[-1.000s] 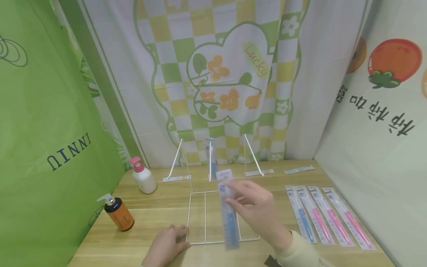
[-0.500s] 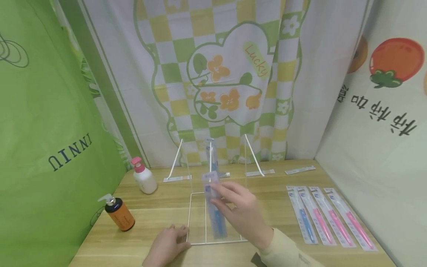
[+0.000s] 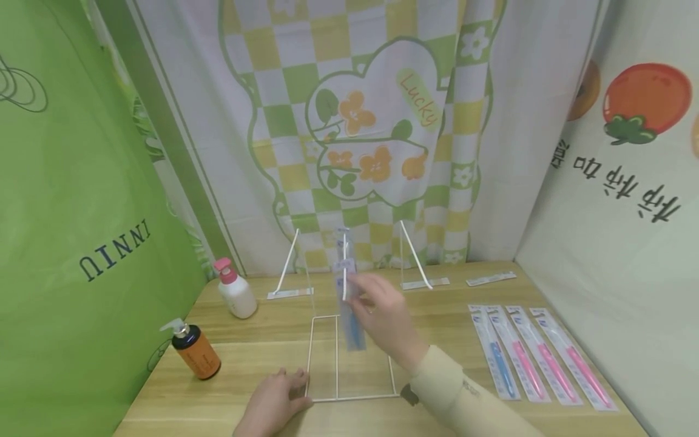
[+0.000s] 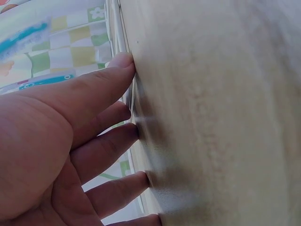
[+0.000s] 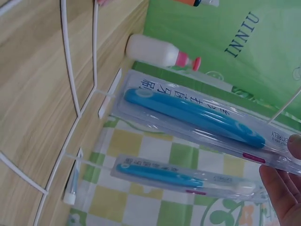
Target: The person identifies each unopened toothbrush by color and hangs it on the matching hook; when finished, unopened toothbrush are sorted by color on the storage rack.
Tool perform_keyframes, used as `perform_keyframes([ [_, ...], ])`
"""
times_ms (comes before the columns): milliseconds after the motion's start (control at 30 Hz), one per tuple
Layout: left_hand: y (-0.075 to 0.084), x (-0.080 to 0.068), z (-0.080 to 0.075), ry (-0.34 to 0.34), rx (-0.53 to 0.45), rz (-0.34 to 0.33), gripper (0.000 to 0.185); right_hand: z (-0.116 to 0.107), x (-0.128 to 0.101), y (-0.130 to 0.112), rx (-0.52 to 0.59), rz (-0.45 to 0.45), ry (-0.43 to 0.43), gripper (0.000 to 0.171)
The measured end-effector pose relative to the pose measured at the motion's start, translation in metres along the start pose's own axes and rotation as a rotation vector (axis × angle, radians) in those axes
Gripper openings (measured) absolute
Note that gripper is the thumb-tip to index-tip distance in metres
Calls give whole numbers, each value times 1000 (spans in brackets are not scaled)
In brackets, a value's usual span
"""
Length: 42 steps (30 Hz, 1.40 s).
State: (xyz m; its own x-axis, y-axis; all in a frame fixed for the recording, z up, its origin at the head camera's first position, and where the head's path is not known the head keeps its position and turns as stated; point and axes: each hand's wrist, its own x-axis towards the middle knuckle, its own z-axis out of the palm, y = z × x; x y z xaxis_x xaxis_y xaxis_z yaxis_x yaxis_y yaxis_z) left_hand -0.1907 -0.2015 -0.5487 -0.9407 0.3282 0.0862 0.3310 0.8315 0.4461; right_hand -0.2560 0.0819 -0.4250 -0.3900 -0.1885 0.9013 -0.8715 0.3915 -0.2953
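My right hand (image 3: pixel 377 309) pinches a clear packet with a blue toothbrush (image 3: pixel 352 331) and holds it upright in front of the upright post of a white wire rack (image 3: pixel 355 398). The right wrist view shows that packet (image 5: pixel 197 117) close up, my fingertips (image 5: pixel 282 188) at its card end. A second packed blue toothbrush (image 3: pixel 344 243) hangs on the rack behind it, also visible from the right wrist as a hanging packet (image 5: pixel 174 176). My left hand (image 3: pixel 273 400) lies flat on the table, its straight fingers (image 4: pixel 94 94) against the rack's base wire (image 4: pixel 123 42).
Several packed toothbrushes (image 3: pixel 537 358), blue and pink, lie in a row on the table's right side. An orange pump bottle (image 3: pixel 195 352) and a white bottle with a pink pump (image 3: pixel 235 291) stand at the left. Cloth backdrops close in the table on three sides.
My right hand has carried the packet away from me and slightly left, from above the rack's base up to its upright post. The left hand has stayed put.
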Motion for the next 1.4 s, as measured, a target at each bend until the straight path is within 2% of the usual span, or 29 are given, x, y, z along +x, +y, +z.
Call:
perform_keyframes([
  [233,-1,0,1,-3,7,6,55,14,13,22,-52,27,22,52],
  [567,0,0,0,10,9,21,53,27,27,43,-108,126,17,45],
  [933,0,0,0,2,-11,5,54,31,32,49,-118,190,-7,44],
  [1400,-2,0,1,5,3,12,54,33,33,50,-130,174,-11,46],
])
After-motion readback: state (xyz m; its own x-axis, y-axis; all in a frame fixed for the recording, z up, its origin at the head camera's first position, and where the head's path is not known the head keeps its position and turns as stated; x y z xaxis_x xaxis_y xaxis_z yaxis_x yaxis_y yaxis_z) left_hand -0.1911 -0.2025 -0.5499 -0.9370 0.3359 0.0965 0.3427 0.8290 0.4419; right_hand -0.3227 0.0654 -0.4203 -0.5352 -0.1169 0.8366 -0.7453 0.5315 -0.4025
